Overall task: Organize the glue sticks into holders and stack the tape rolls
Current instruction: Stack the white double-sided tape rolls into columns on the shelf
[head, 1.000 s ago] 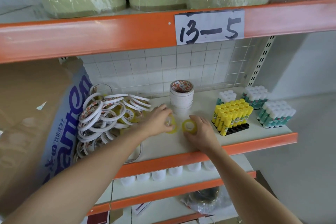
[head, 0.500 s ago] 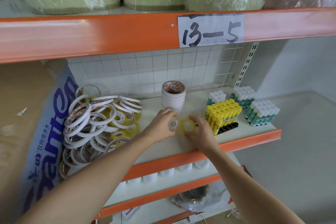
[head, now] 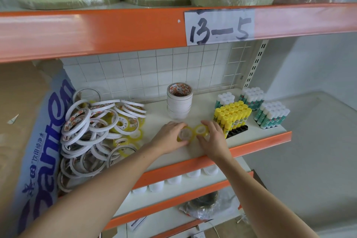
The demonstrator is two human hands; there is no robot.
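Orange-edged shelf [head: 257, 146], front middle; my left hand [head: 170, 137] is closed round one yellow tape roll [head: 183, 135], my right hand [head: 212, 139] pinching a second yellow roll [head: 201, 130] just beside it; I'd align cores before stacking; one white tape stack [head: 179, 102] behind, one yellow and three green glue-stick holders towards the right edge; loose rolls by the left edge too many to count.

handwritten "13-5" on a paper label [head: 219, 26] on the orange shelf beam [head: 96, 31]

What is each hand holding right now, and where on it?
Left hand grips a small yellow tape roll by its outer rim, roll tilted up. Right hand holds a second yellow tape roll by its rim, beside the first on the shelf.
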